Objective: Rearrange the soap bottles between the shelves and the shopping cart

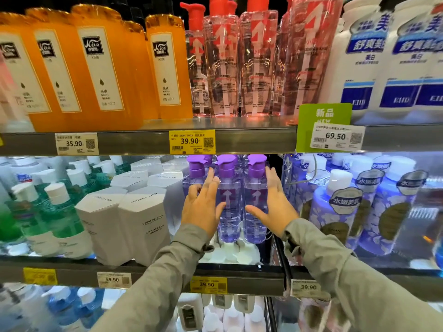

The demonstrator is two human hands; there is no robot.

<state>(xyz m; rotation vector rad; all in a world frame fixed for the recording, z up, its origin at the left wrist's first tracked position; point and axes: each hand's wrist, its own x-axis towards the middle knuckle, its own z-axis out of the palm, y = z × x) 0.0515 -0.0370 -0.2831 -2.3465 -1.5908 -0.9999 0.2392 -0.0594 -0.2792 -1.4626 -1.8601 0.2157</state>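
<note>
Hands — flat against purple bottles

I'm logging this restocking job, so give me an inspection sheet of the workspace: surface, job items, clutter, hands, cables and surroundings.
Surface: middle shelf, front edge carrying price tags.
Job's things: purple pump bottles upright at the shelf front, between the hands.
Clutter: white boxes to their left, flowered bottles to their right.
Grippers: left hand and right hand open, fingers straight, flanking two bottles; contact unclear.
Cables: thin wire looping near the flowered bottles.
Surroundings: upper shelf with orange bottles, clear red-pump bottles, white bottles; shopping cart not in view.
</note>
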